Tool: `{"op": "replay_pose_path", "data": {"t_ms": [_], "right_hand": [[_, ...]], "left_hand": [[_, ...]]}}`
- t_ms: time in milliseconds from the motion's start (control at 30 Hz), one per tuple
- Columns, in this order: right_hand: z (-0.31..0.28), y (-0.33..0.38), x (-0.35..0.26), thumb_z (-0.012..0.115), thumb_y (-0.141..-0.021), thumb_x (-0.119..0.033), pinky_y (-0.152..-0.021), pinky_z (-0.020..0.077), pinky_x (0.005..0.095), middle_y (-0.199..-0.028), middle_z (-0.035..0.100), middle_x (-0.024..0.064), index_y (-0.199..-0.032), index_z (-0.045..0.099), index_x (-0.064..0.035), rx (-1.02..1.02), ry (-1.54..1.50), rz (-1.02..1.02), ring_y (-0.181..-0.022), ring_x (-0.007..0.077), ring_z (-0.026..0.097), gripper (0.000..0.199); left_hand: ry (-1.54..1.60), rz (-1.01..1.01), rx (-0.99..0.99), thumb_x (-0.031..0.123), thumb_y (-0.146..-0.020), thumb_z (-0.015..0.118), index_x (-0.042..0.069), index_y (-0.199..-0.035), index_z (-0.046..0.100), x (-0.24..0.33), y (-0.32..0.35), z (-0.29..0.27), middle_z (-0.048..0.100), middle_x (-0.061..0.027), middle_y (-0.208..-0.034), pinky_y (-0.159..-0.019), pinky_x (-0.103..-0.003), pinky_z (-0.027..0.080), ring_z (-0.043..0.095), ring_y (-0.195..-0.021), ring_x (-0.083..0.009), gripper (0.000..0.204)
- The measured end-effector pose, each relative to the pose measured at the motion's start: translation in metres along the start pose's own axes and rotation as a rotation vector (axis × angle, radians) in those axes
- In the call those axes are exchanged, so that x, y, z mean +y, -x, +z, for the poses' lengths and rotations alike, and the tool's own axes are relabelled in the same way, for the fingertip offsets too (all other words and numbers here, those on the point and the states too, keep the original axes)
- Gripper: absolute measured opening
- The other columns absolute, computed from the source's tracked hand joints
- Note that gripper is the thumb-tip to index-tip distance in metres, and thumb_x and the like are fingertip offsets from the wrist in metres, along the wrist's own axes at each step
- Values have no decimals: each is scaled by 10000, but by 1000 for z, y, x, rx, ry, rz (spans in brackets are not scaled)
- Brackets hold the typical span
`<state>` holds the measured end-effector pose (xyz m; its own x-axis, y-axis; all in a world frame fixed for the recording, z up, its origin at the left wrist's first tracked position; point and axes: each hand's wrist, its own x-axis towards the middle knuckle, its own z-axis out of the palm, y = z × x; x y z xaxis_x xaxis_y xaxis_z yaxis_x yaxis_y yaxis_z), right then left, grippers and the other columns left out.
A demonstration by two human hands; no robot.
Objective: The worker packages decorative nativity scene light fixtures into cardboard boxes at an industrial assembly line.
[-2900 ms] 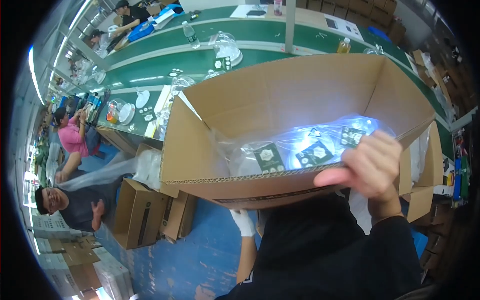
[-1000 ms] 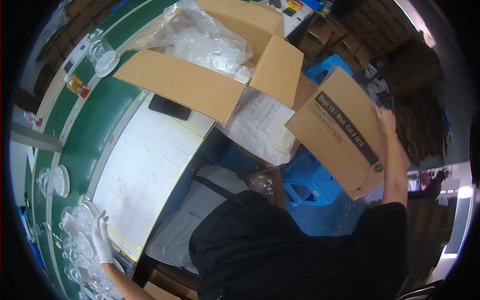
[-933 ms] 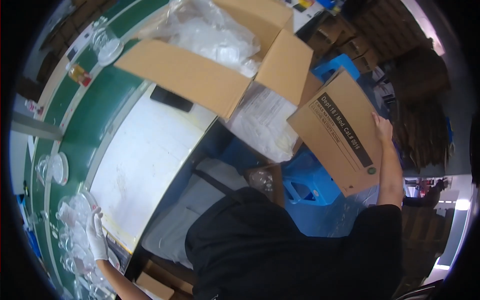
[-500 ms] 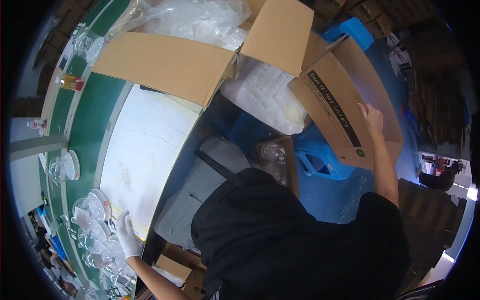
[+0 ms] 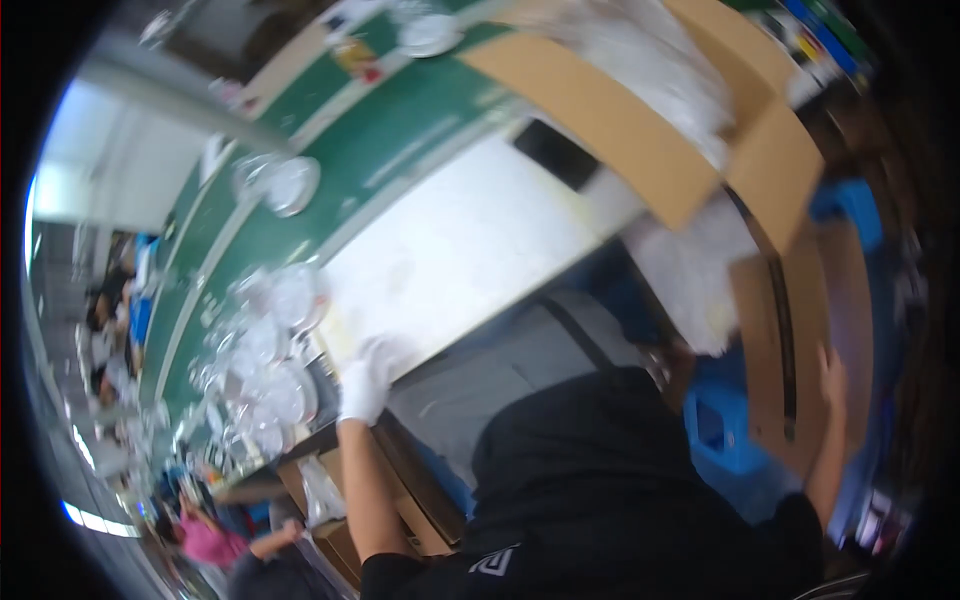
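Note:
My left hand (image 5: 364,388), in a white glove, is over the near edge of the white work board (image 5: 455,235). Its fingers look stretched out, though blurred, and I make out nothing in them. Clear round plastic pieces (image 5: 290,390) with pale discs are heaped just left of it. On the far right, my bare right hand (image 5: 832,376) grips the upper edge of an open brown cardboard box (image 5: 765,360). That box stands tilted beside a blue plastic stool (image 5: 722,428). Blur hides the finer details of both hands.
Another open carton (image 5: 600,115) holds clear plastic bagging at the back. A dark flat rectangle (image 5: 556,153) lies on the board near its flap. Green bench strips (image 5: 390,165) run behind. Lower left are an open box (image 5: 415,490) and a person in pink (image 5: 210,540).
The view has swung left, so the bench and boxes appear shifted right. My left hand has come in over the board's near edge. My right hand stays at the box.

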<state>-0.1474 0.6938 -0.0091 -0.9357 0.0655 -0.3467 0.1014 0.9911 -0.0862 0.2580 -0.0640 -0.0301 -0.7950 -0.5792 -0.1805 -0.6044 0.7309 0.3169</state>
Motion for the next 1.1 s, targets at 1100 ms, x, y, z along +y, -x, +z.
{"op": "replay_pose_path", "data": {"t_ms": [1100], "right_hand": [[109, 104, -282, 560, -1035, -321, -1025, 451, 446, -1310, 604, 211, -1306, 591, -23, -192, -461, -444, -1183, 376, 573, 404]], "left_hand": [[-364, -206, 67, 211, -915, 645, -12, -1368, 436, -91, -445, -227, 530, -292, -1332, -998, -466, 496, 566, -1218, -420, 547]]}}
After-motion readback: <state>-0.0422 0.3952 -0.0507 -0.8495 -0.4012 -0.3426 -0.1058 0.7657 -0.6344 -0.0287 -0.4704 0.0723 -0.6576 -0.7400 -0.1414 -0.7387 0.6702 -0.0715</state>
